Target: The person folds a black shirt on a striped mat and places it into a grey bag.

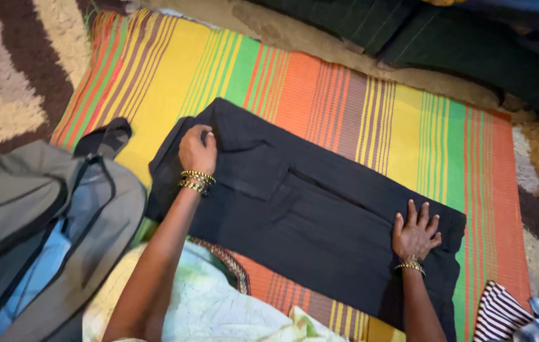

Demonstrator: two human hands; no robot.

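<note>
The left hand (197, 149) pinches a fold of the black trousers (320, 221); the right hand (416, 233) presses flat, fingers spread, on them. A grey backpack (35, 215) lies left of the left hand.

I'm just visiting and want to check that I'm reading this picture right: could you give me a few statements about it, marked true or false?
1. The right hand lies flat, fingers spread, on the black garment. True.
2. The left hand is holding the grey bag. False: it grips a fold of the black garment; the bag lies apart, to the left.
3. The garment lies on a striped mat. True.
4. Both wrists are bare. False: each wears bangles.
5. A black-and-white striped cloth covers the garment. False: it lies beside it, near the bottom right corner.
</note>
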